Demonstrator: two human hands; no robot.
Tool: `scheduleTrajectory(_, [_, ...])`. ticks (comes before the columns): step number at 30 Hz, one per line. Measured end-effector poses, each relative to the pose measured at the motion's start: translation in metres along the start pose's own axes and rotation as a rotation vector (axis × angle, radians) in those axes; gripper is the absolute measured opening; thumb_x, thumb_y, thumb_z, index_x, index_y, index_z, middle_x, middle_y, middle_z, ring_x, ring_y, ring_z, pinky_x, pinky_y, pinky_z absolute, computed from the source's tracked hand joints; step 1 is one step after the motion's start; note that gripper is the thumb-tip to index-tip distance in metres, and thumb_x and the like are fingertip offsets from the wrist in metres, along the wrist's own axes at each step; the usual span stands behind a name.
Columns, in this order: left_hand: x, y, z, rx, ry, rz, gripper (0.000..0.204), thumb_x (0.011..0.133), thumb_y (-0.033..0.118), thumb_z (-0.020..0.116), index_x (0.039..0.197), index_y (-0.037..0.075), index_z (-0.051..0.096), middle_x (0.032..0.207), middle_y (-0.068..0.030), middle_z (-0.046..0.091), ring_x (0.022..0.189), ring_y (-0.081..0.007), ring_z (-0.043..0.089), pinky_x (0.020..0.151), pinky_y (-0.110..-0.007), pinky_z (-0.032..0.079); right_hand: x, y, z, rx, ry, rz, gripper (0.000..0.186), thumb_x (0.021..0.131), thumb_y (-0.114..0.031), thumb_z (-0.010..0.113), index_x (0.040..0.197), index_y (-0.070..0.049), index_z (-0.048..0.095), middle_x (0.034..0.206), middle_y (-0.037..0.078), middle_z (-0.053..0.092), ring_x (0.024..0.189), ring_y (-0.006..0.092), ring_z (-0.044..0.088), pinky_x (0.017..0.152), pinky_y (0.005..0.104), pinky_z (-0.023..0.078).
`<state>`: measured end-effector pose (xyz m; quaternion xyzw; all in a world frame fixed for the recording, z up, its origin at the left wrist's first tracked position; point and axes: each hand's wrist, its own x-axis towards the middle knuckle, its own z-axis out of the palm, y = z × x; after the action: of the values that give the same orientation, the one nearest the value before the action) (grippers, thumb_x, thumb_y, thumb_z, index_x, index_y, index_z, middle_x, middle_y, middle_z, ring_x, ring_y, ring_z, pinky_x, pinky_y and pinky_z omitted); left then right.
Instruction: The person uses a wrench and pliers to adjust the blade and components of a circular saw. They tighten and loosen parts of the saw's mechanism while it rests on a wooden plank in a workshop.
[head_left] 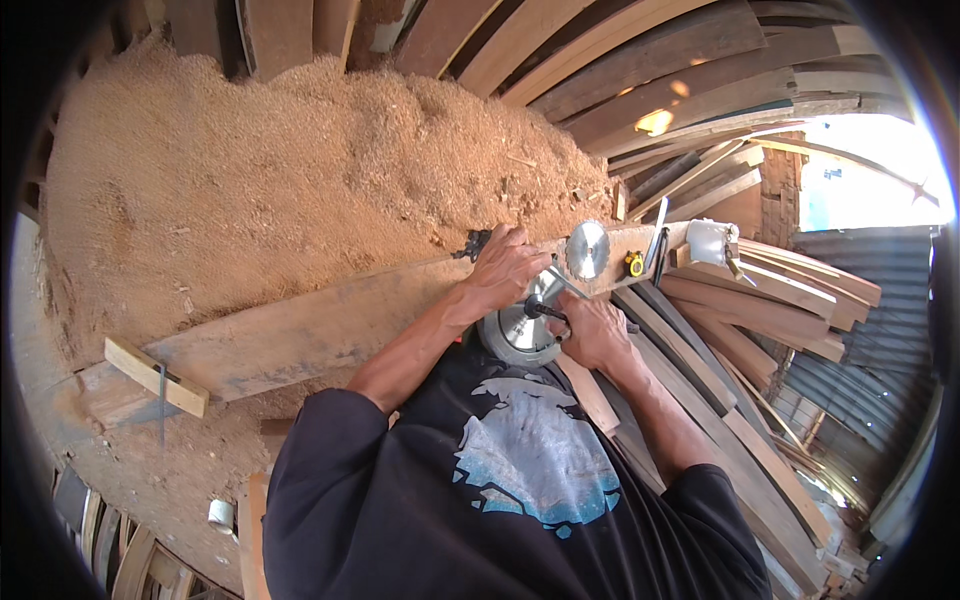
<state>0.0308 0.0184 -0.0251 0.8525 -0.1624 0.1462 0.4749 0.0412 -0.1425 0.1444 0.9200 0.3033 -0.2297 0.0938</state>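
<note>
Close to my body, a power saw [508, 335] with a shiny round metal guard or blade rests at the near edge of a long wooden plank. My left hand [505, 268] is closed over its far side, fingers bent; a black part of the saw [472, 244] sticks out beyond them. In my right hand [596, 330] is a dark rod-like tool [542, 310], its tip at the middle of the shiny disc. The fingers hide much of the rod, so its exact kind is unclear. A loose circular saw blade [587, 250] lies on the plank just beyond my right hand.
The plank [330, 325] runs across, with a short wood piece [157, 376] over its left end. A yellow tape measure [635, 263] and a white container [710, 240] stand on the right. Sawdust [300, 170] is heaped behind. Stacked boards [710, 430] lie at right; a can [221, 515] lower left.
</note>
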Motion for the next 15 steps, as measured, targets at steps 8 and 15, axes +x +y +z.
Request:
scheduleTrajectory(8, [0.001,-0.002,-0.008,-0.040,-0.015,-0.029,0.012,0.081,0.006,0.074,0.089,0.011,0.068,0.087,-0.0030,0.071,0.088,-0.0289,0.058,0.087,-0.044,0.039,-0.065,0.004,-0.026,1.095,-0.452,0.415,0.042,0.106,-0.046,0.061,0.109,-0.004,0.061,0.084,0.008,0.068,0.066,0.0183,0.062,0.058,0.0318,0.046])
scheduleTrajectory(15, [-0.004,-0.005,-0.003,-0.032,-0.046,0.001,0.012,0.082,0.007,0.075,0.089,0.012,0.067,0.087,-0.0019,0.071,0.088,-0.0278,0.058,0.086,-0.044,0.039,-0.077,-0.003,0.014,0.839,-0.181,0.279,0.043,0.101,-0.039,0.069,0.118,0.001,0.064,0.088,0.011,0.069,0.063,0.0273,0.061,0.061,0.0362,0.050])
